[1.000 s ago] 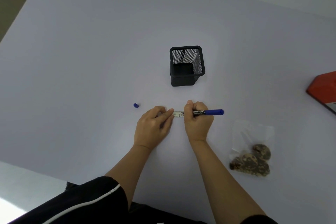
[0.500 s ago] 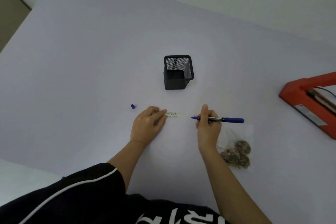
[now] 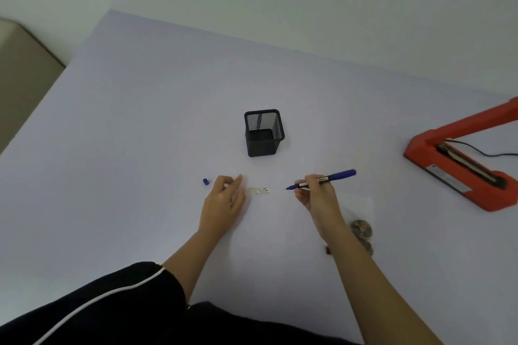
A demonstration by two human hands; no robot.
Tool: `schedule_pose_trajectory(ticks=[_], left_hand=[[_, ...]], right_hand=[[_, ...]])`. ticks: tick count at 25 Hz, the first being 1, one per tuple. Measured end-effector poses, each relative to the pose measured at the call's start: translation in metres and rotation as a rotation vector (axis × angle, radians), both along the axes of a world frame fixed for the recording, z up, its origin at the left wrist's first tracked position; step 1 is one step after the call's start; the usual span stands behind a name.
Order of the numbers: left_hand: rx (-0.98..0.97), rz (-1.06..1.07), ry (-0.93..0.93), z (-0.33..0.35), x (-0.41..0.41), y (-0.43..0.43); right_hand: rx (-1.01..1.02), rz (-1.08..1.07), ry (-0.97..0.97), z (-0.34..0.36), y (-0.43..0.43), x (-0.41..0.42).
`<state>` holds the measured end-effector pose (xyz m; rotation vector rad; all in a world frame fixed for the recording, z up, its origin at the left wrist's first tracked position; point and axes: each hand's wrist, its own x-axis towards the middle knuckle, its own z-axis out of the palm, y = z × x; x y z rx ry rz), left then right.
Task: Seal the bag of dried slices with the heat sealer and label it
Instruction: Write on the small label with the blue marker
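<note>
A small white label [image 3: 259, 191] with writing lies flat on the pale table between my hands. My left hand [image 3: 224, 203] hovers just left of it, fingers loosely curled, holding nothing and apart from the label. My right hand [image 3: 316, 193] grips a blue marker [image 3: 325, 178], uncapped, tip pointing left toward the label. The clear bag of dried slices [image 3: 361, 228] lies partly behind my right forearm. The red heat sealer [image 3: 459, 171] sits at the right edge with its arm raised.
A black mesh pen holder [image 3: 263, 133] stands behind the label. The marker's blue cap [image 3: 206, 181] lies left of my left hand. A black cord runs off the sealer to the right. The table's left edge [image 3: 36, 109] borders a beige surface.
My right hand has drawn the marker away from the label to the right. My left hand has let go of the label and lifted back. The view has tilted up, showing more of the sealer.
</note>
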<state>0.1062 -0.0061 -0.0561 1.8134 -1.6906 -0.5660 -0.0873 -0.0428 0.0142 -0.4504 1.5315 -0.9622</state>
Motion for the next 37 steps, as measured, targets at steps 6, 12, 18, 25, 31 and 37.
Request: schedule_pose_trajectory(ticks=[6, 12, 18, 25, 31, 37], left_hand=[[0.325, 0.186, -0.212, 0.013, 0.047, -0.008], [0.284, 0.263, 0.175, 0.042, 0.026, -0.025], [0.417, 0.256, 1.039, 0.106, -0.016, -0.017], [0.404, 0.181, 0.995, 0.124, -0.026, -0.011], [0.388, 0.124, 0.913, 0.132, -0.030, -0.006], [0.424, 0.150, 0.919, 0.136, -0.030, -0.010]], right_hand=[[-0.015, 0.083, 0.082, 0.008, -0.002, 0.005], [-0.116, 0.022, -0.064, 0.028, 0.000, 0.014], [-0.174, 0.001, -0.103, 0.050, 0.002, 0.007], [-0.220, 0.053, -0.097, 0.058, 0.007, 0.009], [-0.259, 0.111, -0.042, 0.059, 0.013, 0.015], [-0.298, 0.144, -0.038, 0.058, 0.012, 0.016]])
